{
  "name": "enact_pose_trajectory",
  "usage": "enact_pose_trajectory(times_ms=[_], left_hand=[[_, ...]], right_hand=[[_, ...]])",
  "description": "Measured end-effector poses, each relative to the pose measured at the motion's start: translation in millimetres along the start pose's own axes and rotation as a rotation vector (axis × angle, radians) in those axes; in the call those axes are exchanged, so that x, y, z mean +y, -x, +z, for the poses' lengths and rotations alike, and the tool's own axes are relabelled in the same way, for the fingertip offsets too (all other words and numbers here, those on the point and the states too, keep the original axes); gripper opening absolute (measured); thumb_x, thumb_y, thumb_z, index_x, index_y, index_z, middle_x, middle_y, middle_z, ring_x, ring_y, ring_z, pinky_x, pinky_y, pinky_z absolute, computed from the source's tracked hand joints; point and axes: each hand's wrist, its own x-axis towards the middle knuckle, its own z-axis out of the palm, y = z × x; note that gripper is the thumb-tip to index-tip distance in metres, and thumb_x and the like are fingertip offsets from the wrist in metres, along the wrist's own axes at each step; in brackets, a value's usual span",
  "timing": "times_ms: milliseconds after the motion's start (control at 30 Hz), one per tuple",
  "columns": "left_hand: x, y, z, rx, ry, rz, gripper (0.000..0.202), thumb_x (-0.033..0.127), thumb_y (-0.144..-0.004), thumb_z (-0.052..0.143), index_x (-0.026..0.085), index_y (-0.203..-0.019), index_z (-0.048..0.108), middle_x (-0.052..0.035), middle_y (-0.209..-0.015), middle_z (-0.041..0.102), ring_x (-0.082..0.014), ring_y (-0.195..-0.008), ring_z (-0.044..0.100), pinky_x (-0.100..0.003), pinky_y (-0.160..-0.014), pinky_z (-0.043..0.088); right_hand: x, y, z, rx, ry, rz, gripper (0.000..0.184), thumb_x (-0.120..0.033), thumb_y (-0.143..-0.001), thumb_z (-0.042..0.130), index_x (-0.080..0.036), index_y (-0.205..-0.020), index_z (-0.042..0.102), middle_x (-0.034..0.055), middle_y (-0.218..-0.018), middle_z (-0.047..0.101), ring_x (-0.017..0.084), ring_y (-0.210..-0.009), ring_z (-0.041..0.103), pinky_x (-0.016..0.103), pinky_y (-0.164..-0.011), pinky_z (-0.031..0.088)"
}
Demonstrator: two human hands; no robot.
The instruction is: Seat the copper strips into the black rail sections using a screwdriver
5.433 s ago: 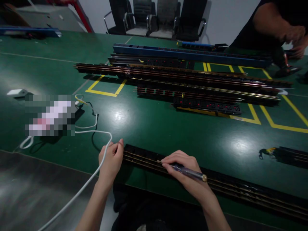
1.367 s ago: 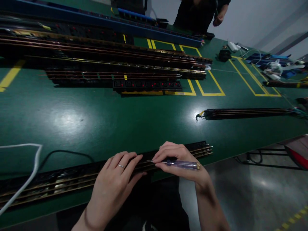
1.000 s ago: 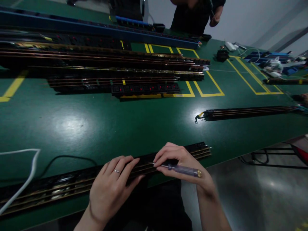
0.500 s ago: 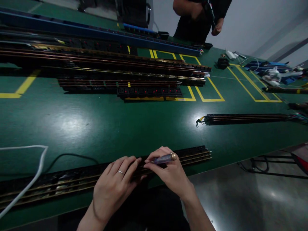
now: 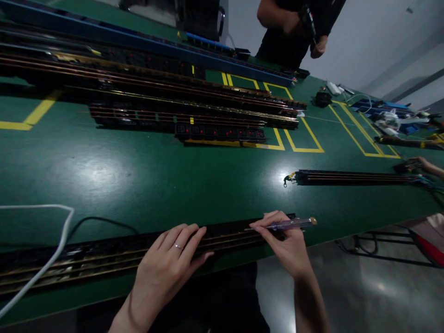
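Observation:
A long black strip with brass rails lies along the near edge of the green table. My left hand rests flat on the strip's middle, fingers stretched out over the rails, a ring on one finger. My right hand is closed round a clear purple-handled screwdriver near the strip's right end. The tool lies almost level, its tip pointing left onto the rails.
Several more long strips and a blue rail lie stacked across the far side, among yellow floor-tape boxes. Another strip with wires lies right. A white cable crosses the left. A person in black stands beyond; another hand reaches in at right.
My right hand has slid right along the strip with the screwdriver, from the middle to near the right end. My left hand stays put on the rails. The view tilted up slightly.

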Motion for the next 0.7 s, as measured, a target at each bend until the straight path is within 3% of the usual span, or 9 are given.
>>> enact_pose_trajectory(times_ms=[300,433,533,600,700], left_hand=[[-5.3,3.9,3.4,0.016,-0.017,0.038,0.042,0.04,-0.089,0.066,0.017,-0.124,0.064,-0.0067,-0.115,0.069,-0.0233,-0.099,0.063,-0.038,-0.09,0.045],[-7.5,7.0,7.1,0.033,-0.021,0.059,0.044,0.04,-0.089,0.066,0.015,-0.126,0.063,-0.0074,-0.114,0.069,-0.024,-0.1,0.062,-0.039,-0.088,0.045],[-6.4,6.9,8.8,0.017,-0.02,0.06,0.047,0.04,-0.089,0.066,0.016,-0.129,0.061,-0.0074,-0.115,0.069,-0.0244,-0.101,0.062,-0.039,-0.089,0.045],[-5.6,5.8,8.1,-0.004,-0.003,0.049,0.048,0.04,-0.089,0.065,0.017,-0.131,0.06,-0.0072,-0.116,0.068,-0.0247,-0.102,0.061,-0.04,-0.09,0.044],[-10.1,11.1,5.9,-0.048,0.111,-0.004,0.054,0.045,-0.089,0.064,0.02,-0.136,0.056,-0.0069,-0.123,0.066,-0.0267,-0.107,0.06,-0.043,-0.096,0.042]], right_hand=[[27.5,9.2,-31.4,0.165,0.113,0.028,0.016,-0.034,-0.086,0.069,-0.018,-0.084,0.07,0.004,-0.085,0.071,0.015,-0.088,0.067,0.034,-0.098,0.051],[42.4,13.0,-54.4,0.236,0.153,0.055,0.019,-0.036,-0.084,0.071,-0.017,-0.083,0.068,0.004,-0.085,0.071,0.016,-0.089,0.068,0.042,-0.112,0.043],[55.5,16.0,-71.6,0.366,0.162,0.085,0.021,-0.037,-0.082,0.073,-0.017,-0.083,0.065,0.0024,-0.083,0.071,0.014,-0.082,0.068,0.045,-0.119,0.036],[63.2,18.3,-80.2,0.45,0.16,0.107,0.026,-0.041,-0.079,0.075,-0.017,-0.081,0.064,0.0024,-0.081,0.07,0.015,-0.082,0.069,0.043,-0.113,0.043],[72.3,22.1,-89.1,0.522,0.166,0.137,0.033,-0.044,-0.075,0.077,-0.016,-0.08,0.062,0.0035,-0.079,0.069,0.017,-0.082,0.07,0.035,-0.093,0.056]])
